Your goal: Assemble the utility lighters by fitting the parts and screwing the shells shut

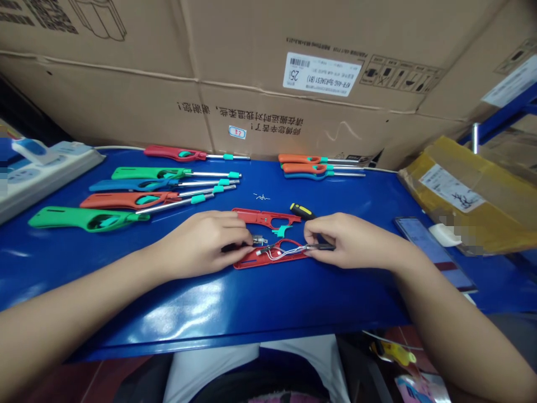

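The lower red half shell [247, 262] of a gun-shaped lighter lies on the blue table with white wires [274, 255] across it. My left hand [210, 243] is closed at its left end, its fingertips pinching a small silvery metal part [260, 240]. At the other end, my right hand [342, 240] is closed round a thin dark rod [321, 246], next to the wires. Just above lie a second red half shell [260, 217] and a loose teal trigger [282, 230]. A black and yellow screwdriver handle [302, 211] rests beyond my right fingers.
Several lighters, among them a green lighter [84, 219], lie at the left. An orange lighter [304, 168] and others are at the back. A phone [434, 252] and a yellow package [457, 190] are on the right. A power strip [50, 170] stands left; a cardboard box [251, 67] walls the back.
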Motion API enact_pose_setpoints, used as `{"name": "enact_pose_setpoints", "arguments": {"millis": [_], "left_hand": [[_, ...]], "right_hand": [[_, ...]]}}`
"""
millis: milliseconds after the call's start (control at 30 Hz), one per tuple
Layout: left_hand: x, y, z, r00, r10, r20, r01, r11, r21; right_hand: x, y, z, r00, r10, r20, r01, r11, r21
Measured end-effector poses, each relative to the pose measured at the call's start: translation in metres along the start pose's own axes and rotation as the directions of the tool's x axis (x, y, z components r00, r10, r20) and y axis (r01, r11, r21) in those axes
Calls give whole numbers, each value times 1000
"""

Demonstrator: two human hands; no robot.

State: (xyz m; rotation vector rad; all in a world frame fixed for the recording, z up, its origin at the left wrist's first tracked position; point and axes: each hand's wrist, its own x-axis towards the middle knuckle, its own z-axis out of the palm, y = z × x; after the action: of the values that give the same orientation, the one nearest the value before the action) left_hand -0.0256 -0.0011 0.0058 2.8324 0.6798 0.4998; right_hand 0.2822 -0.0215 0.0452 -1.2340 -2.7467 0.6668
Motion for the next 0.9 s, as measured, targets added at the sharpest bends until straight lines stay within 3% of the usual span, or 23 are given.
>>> {"name": "enact_pose_setpoints", "arguments": {"millis": [400, 633, 900], "left_hand": [[1, 9, 3, 998, -15, -65, 13, 999, -29], [2, 22, 14, 988, -131, -83, 118, 982, -148], [3, 23, 16, 969, -209, -133, 182, 964, -195]], "right_hand": [[-10, 6, -6, 997, 17, 77, -16, 1000, -17], [-9, 8, -7, 1000, -19, 22, 19, 1000, -5], [0, -2, 8, 986, -160, -57, 161, 986, 28]]}}
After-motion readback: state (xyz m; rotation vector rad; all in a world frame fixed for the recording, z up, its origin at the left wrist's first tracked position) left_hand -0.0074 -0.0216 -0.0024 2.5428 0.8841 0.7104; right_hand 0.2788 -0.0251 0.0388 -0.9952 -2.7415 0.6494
